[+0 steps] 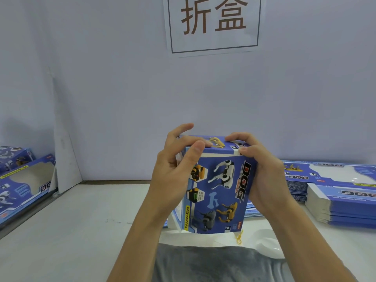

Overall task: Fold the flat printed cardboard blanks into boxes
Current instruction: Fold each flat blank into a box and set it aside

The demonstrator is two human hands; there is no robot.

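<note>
A blue printed cardboard box [217, 192] with robot-dog pictures stands upright in the middle, held above the white table. My left hand [175, 171] grips its left side, thumb pressing on the top flap. My right hand [262, 176] wraps the right side, with curled fingers pressing down the top flap's far right corner. The top flap lies nearly flat on the box.
Stacks of flat blue blanks [341, 202] lie on the right of the white table [81, 220]. Folded boxes [22, 180] are piled at the left edge. A white partition with a printed sign [213, 23] closes off the back. A small yellow rubber band [239, 238] lies near me.
</note>
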